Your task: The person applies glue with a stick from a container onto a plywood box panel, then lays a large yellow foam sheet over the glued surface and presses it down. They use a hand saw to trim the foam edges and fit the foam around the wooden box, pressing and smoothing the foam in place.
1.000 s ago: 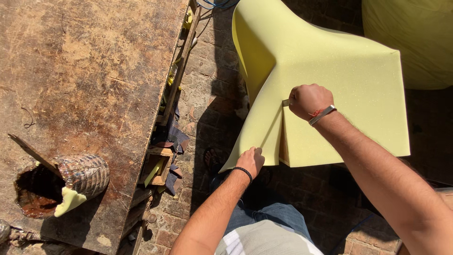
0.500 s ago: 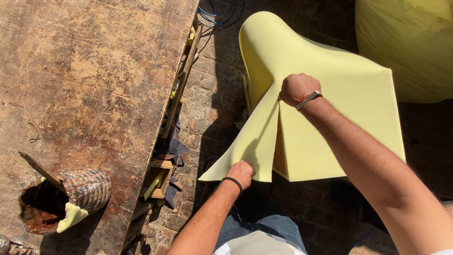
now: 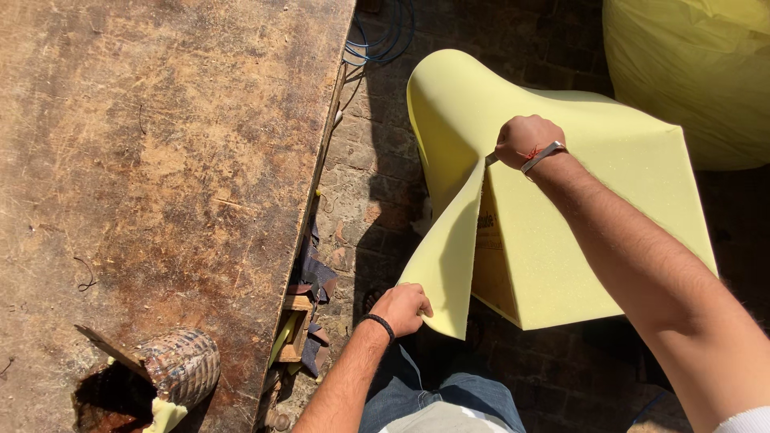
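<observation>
A large pale yellow foam sheet (image 3: 609,208) hangs in front of me, split by a long cut running up from its near edge. My right hand (image 3: 525,140) is fisted at the top of the cut, gripping a small tool whose blade is mostly hidden. My left hand (image 3: 401,309) holds the lower corner of the cut-off foam strip (image 3: 449,248), pulling it to the left, away from the rest of the sheet.
A worn wooden worktable (image 3: 160,160) fills the left, with a woven basket (image 3: 180,365) holding a foam scrap at its near edge. Wood scraps (image 3: 301,321) lie beside the table on the brick floor (image 3: 369,192). A blue cable (image 3: 377,40) and a yellow foam bundle (image 3: 698,72) lie beyond.
My right hand has moved further up the sheet, lengthening the cut. My left hand has dropped lower and pulled the strip wider apart.
</observation>
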The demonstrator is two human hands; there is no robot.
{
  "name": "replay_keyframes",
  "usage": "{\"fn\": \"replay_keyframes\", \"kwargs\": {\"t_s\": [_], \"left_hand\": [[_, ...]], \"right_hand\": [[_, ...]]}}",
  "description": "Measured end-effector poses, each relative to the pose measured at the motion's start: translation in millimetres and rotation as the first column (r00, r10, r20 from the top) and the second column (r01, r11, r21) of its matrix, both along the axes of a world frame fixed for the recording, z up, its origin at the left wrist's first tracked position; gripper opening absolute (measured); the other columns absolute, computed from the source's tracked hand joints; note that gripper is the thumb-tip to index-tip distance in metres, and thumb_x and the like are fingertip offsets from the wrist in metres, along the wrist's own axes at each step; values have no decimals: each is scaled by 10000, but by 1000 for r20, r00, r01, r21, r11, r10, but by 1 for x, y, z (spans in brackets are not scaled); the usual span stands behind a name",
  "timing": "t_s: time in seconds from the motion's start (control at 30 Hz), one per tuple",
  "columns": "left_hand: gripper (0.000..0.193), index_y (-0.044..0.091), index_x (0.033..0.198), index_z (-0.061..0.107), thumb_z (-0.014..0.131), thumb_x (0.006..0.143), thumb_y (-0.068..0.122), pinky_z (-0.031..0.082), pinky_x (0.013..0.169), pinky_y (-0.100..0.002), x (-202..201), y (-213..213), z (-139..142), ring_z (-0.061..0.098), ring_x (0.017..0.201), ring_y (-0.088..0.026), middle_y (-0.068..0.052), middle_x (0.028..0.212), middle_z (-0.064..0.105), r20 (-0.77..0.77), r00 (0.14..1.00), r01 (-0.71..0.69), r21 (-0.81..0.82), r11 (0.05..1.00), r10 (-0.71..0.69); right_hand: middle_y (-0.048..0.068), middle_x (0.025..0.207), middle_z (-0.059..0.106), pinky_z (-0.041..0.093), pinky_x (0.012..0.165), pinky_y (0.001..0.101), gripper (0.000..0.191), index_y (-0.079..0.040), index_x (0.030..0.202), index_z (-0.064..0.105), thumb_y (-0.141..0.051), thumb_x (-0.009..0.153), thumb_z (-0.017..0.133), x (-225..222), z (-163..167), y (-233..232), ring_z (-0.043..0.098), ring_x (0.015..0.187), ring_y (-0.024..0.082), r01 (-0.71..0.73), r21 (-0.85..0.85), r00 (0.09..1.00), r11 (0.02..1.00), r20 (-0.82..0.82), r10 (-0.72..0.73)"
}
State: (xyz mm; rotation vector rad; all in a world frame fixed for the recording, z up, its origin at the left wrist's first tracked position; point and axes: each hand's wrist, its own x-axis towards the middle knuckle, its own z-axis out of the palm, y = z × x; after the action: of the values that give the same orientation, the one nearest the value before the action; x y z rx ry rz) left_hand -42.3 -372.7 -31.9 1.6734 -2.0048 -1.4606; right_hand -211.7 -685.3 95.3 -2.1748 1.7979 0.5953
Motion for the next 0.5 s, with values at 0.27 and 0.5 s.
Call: {"fn": "replay_keyframes", "kwargs": {"t_s": [0.27,0.5], "left_hand": [[116,28,892,745,716,800,-37,544,666,-253,84,-17,-11,663,755,-101,-21,862,718,-491,720,-456,200,868,491],[165,23,983,712,692,832,-43,571,693,-256,156,-95,11,680,764,-93,-23,885,738,-543,346,-885,81,458,765]], "right_hand": [[12,851,770,588,769,391,245,-251,1023,832,-253,956,597,-10,14,8,720,818,214,99,-32,995,995,30,-98],[10,719,780,573,681,370,279,-170,1035,816,-174,926,559,-31,46,32,705,689,143,319,125,904,940,260,-341]]}}
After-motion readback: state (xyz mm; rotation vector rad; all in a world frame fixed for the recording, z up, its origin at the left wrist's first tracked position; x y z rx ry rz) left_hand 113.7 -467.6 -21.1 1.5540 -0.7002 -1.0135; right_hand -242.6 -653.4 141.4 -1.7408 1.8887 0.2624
